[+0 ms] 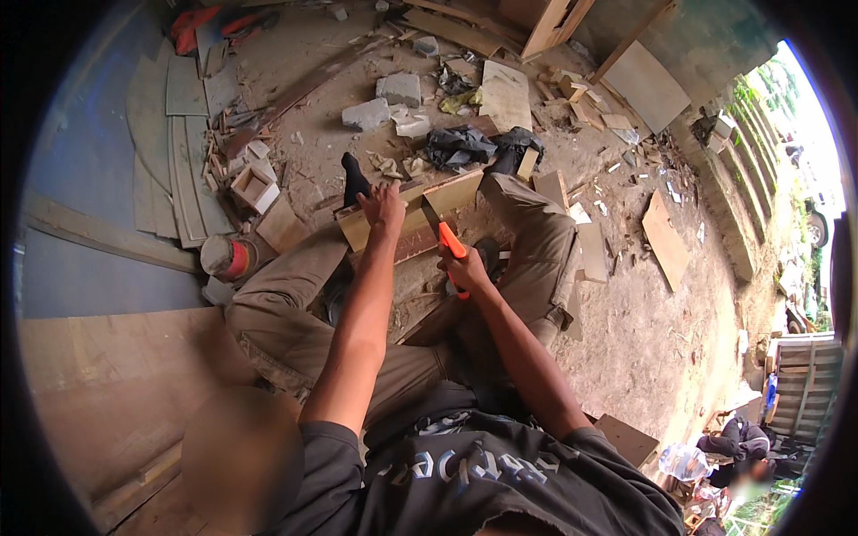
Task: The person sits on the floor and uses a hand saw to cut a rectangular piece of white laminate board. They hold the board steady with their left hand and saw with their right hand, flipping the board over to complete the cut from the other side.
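A wooden board point(359, 230) lies crosswise between my bent legs, beyond my lap. My left hand point(384, 205) grips its upper edge, fingers curled over the far side. In my right hand point(465, 266) is a handsaw point(452, 241) with a bright orange handle, my fingers wrapped round it. Its dark blade points away from me and meets the board to the right of my left hand. How deep the blade sits in the wood cannot be made out. The right part of the board point(454, 189) reaches toward my right knee.
Concrete blocks point(398, 88), dark cloth point(459, 146) and wood offcuts litter the dirt floor ahead. A small wooden box point(255, 188) and a red-banded bucket point(234, 257) stand at left, near leaning sheets. Loose plywood point(664, 241) lies at right. Another person point(737, 439) is at lower right.
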Demonstrator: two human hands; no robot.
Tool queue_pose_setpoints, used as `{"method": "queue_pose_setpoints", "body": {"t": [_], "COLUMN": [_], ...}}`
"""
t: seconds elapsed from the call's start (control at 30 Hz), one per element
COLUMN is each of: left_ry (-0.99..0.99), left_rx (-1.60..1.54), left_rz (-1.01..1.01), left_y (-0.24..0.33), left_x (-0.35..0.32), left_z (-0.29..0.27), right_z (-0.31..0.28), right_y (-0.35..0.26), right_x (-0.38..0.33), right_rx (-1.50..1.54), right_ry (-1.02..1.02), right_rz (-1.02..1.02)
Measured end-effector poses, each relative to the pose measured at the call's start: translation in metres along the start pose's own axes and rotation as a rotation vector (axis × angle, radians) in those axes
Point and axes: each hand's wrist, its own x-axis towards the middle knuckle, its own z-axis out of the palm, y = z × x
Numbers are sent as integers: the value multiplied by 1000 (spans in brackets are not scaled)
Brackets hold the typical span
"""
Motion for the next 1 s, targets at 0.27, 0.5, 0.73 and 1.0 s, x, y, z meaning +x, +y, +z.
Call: {"method": "queue_pose_setpoints", "body": {"t": [0.27,0.5,0.73,1.0], "left_ry": [-88,30,-73,-21], "left_rx": [11,27,-17,11], "left_rz": [-39,26,192,172], "left_y": [13,6,2,4], "left_x": [-8,-7,-7,-19], "left_z": [-24,-19,-34,-32], "right_z": [6,9,21,18], "right_y": [-8,-10,-12,-36], "right_x": [-11,-8,-27,-36], "right_rx": [176,44,20,-62], "right_ry": [41,94,-16,-27], "right_rz": [-25,-58,79,243]}}
